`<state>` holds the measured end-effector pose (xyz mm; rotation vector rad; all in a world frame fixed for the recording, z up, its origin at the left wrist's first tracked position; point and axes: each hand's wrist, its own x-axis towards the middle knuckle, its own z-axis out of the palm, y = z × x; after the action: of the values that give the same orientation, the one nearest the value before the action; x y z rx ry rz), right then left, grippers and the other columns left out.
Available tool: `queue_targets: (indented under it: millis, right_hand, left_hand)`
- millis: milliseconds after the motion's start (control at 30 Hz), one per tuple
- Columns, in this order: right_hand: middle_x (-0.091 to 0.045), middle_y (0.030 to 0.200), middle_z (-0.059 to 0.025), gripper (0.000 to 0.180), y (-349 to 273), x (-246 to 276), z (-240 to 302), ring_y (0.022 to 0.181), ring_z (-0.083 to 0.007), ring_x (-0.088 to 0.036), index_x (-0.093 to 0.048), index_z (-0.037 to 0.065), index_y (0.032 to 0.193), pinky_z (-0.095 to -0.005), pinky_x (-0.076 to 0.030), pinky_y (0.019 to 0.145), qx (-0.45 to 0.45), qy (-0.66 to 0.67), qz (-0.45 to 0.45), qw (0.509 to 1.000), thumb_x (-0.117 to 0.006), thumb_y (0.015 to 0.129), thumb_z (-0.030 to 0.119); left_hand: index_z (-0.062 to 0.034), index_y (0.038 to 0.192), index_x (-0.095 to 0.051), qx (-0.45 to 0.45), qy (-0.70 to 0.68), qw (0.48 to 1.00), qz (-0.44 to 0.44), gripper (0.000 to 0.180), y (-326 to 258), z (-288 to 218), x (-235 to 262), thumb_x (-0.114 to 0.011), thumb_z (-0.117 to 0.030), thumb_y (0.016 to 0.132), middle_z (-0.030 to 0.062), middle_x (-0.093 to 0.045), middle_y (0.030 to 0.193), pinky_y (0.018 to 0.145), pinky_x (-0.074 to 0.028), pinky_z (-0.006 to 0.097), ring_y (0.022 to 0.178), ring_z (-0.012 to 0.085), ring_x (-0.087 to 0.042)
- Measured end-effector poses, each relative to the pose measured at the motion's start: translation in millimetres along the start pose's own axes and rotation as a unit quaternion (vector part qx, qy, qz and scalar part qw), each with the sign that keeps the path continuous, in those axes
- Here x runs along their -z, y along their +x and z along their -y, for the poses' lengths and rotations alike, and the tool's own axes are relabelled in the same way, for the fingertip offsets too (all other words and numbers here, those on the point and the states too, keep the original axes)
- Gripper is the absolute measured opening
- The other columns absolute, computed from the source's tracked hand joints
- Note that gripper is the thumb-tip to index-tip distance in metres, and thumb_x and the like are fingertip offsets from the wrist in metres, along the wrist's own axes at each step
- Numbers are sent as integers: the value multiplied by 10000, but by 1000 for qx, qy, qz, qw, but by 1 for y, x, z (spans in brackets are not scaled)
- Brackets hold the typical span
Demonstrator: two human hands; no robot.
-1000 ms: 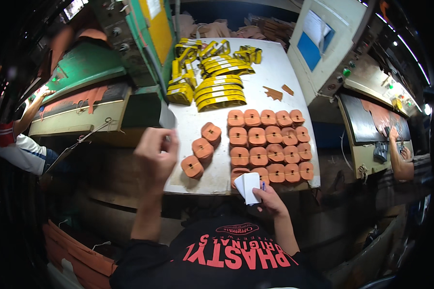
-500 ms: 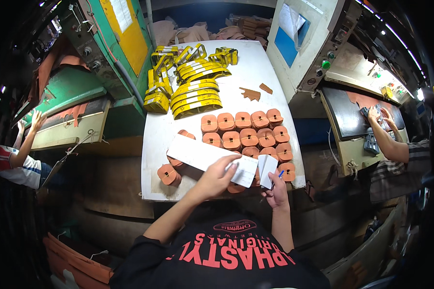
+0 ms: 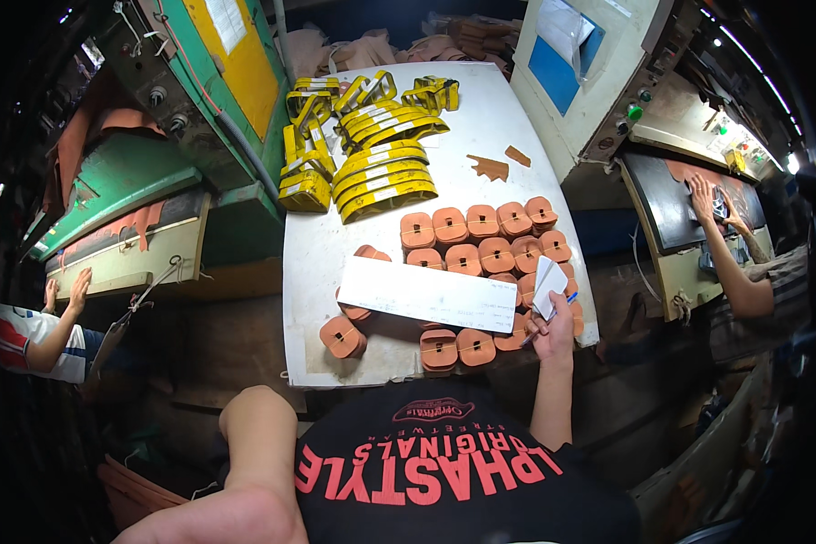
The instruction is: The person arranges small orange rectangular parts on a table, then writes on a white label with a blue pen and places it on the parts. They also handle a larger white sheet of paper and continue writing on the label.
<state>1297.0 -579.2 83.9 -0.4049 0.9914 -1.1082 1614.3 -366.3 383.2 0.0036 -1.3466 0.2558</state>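
My right hand (image 3: 553, 332) is closed round a small folded wad of white paper (image 3: 548, 283) and a blue pen (image 3: 571, 296), over the right front of the table. My left arm (image 3: 261, 435) is folded back toward me. At the lower edge my left hand (image 3: 213, 521) shows only in part, its fingers hidden. A long white paper sheet with handwriting (image 3: 426, 295) lies across the bundles of brown leather pieces (image 3: 463, 260). These rounded-square stacks are tied with thin bands and stand in rows. One bundle (image 3: 343, 336) sits apart at the front left.
Yellow banded cutting dies (image 3: 385, 181) crowd the far left of the white table (image 3: 313, 263). Leather scraps (image 3: 490, 169) lie at the far right. Machine cabinets (image 3: 571, 82) flank both sides. Co-workers' hands (image 3: 80, 290) are at presses left and right.
My left hand has let go of the long sheet and drawn back toward me. The sheet now rests on the bundles. My right hand keeps the folded paper and pen.
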Motion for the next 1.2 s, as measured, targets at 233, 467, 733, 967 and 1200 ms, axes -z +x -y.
queue_targets:
  millis: [233,467,733,967,1200]
  right_hand:
    - [-703,878,-131,238,-6,-9,3,443,-86,-395,-542,105,1269,-264,-389,454,0,-26,17,1000,-530,1084,254]
    - [-702,866,-141,204,-9,-6,3,432,-82,-414,-523,103,1251,-261,-388,434,8,-41,27,999,-533,1096,235]
    - [-717,891,-171,297,-7,0,-2,434,-84,-391,-530,82,1361,-275,-426,456,20,-42,48,998,-531,1102,229]
    - [-718,892,-166,321,-7,-1,-2,436,-83,-388,-524,93,1401,-283,-437,460,24,-41,62,997,-537,1108,220]
    - [-715,892,-152,346,-6,-1,-1,444,-78,-384,-519,101,1437,-284,-439,461,14,-53,63,997,-538,1112,217]
  left_hand:
    - [-36,1167,-650,-11,-14,1000,-9,166,-5,-2,7,-659,-81,1008,224,-637,1245,972,-542,442,1107,325,-654]
    - [-37,1187,-644,-2,-18,1000,-20,197,-9,-2,9,-670,-91,999,220,-629,1249,975,-541,444,1105,323,-648]
    - [-38,1209,-637,-1,-30,999,-21,234,-13,2,3,-683,-101,988,214,-620,1254,978,-539,445,1104,320,-641]
    - [-39,1228,-631,2,-34,999,-25,267,-15,4,2,-694,-111,979,209,-611,1258,981,-538,446,1103,318,-635]
    - [-40,1247,-625,5,-27,999,-24,300,-16,6,1,-705,-120,970,204,-603,1262,984,-537,448,1101,315,-628]
